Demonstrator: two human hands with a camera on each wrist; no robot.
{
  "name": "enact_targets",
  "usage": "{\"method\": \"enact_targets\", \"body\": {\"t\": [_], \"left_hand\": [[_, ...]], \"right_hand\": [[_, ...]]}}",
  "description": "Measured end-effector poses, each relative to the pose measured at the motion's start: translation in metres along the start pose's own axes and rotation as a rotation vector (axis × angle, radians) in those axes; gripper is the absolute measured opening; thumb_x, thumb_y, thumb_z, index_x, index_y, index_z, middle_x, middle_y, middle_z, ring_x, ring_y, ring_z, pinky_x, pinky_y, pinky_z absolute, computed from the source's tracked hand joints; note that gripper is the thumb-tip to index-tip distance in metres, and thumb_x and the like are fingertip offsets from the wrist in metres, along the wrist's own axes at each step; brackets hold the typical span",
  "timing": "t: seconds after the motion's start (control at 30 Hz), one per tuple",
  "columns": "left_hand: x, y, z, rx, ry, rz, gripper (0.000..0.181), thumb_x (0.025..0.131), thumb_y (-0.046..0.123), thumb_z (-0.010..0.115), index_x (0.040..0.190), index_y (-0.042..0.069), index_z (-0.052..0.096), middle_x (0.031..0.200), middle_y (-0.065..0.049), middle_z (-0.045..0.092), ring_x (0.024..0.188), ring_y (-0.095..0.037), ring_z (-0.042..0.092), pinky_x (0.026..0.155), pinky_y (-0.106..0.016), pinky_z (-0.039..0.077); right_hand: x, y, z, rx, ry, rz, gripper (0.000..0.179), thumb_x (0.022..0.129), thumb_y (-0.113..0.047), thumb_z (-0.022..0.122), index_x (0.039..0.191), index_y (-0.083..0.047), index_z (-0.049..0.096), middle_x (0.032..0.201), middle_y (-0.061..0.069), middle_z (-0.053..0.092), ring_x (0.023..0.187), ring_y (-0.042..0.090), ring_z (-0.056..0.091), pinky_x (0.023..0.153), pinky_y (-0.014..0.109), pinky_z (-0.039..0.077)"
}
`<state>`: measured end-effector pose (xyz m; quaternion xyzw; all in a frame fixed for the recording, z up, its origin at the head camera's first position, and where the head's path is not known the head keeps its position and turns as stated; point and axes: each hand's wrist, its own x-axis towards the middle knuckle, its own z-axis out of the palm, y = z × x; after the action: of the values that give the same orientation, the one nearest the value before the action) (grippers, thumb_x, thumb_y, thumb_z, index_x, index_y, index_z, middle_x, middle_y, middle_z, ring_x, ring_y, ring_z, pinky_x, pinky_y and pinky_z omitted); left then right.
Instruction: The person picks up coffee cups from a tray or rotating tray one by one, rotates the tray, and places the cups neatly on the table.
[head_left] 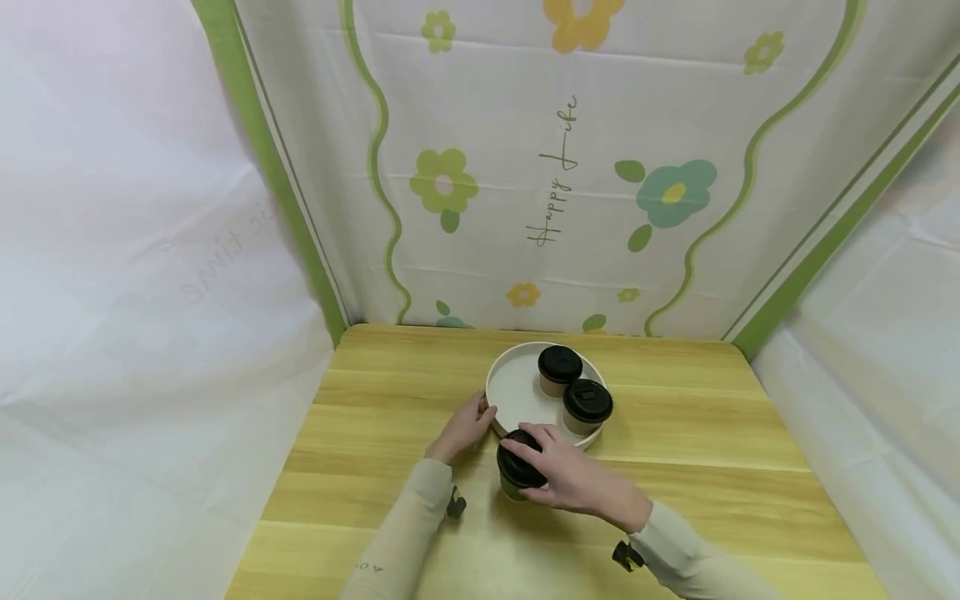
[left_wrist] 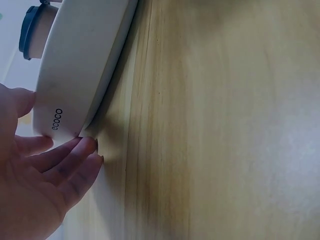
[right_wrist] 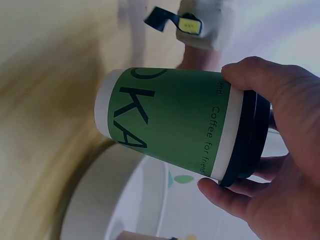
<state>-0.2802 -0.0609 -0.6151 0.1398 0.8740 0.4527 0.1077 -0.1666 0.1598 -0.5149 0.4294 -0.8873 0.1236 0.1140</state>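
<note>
A round white tray lies on the table, with two lidded paper cups standing in its right part. One tray cup is farther back; the other cup is nearer, and both have black lids. My left hand holds the tray's near-left side, thumb at the rim and fingers along the lower wall, beside the lettering "ecoco" in the left wrist view. With my right hand I grip a green paper coffee cup around its black lid, just in front of the tray. Its base appears raised off the table.
The wooden table meets a flowered white curtain at its back edge. White cloth walls hang at both sides. Each sleeve carries a small black strap piece at the wrist.
</note>
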Motion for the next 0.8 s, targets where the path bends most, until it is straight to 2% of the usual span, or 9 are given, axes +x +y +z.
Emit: {"method": "enact_targets", "body": {"t": [0.13,0.37,0.63,0.8], "left_hand": [[-0.001,0.002,-0.001,0.011,0.000,-0.020,0.057,0.104,0.033,0.046,0.150,0.002,0.035,0.118,-0.012,0.065,0.113,-0.026,0.061,0.095,-0.046,0.051],[-0.003,0.005,-0.001,0.000,0.002,0.009,0.055,0.104,0.032,0.046,0.149,0.001,0.037,0.120,-0.012,0.065,0.111,-0.024,0.061,0.094,-0.044,0.052],[-0.005,0.005,0.000,0.003,0.006,0.012,0.055,0.104,0.032,0.046,0.148,0.001,0.038,0.111,-0.009,0.065,0.100,-0.019,0.060,0.088,-0.039,0.051],[-0.005,0.004,0.000,0.010,0.017,0.018,0.054,0.104,0.030,0.046,0.149,0.002,0.037,0.118,-0.011,0.065,0.109,-0.022,0.061,0.093,-0.043,0.051]], "right_hand": [[-0.004,-0.006,0.008,0.033,-0.041,0.005,0.075,0.078,-0.040,0.081,0.142,-0.019,0.051,0.139,0.020,0.050,0.120,0.034,0.053,0.091,0.045,0.054],[-0.012,-0.015,0.022,0.013,-0.112,0.003,0.076,0.081,-0.043,0.078,0.146,-0.025,0.044,0.146,0.015,0.045,0.124,0.030,0.051,0.091,0.042,0.054],[-0.014,-0.019,0.031,0.006,-0.052,-0.005,0.073,0.077,-0.040,0.081,0.141,-0.021,0.051,0.140,0.016,0.048,0.121,0.032,0.052,0.089,0.042,0.055],[-0.014,-0.019,0.034,-0.005,-0.047,-0.007,0.074,0.077,-0.041,0.081,0.142,-0.022,0.050,0.140,0.016,0.047,0.122,0.031,0.051,0.089,0.042,0.055]]}}
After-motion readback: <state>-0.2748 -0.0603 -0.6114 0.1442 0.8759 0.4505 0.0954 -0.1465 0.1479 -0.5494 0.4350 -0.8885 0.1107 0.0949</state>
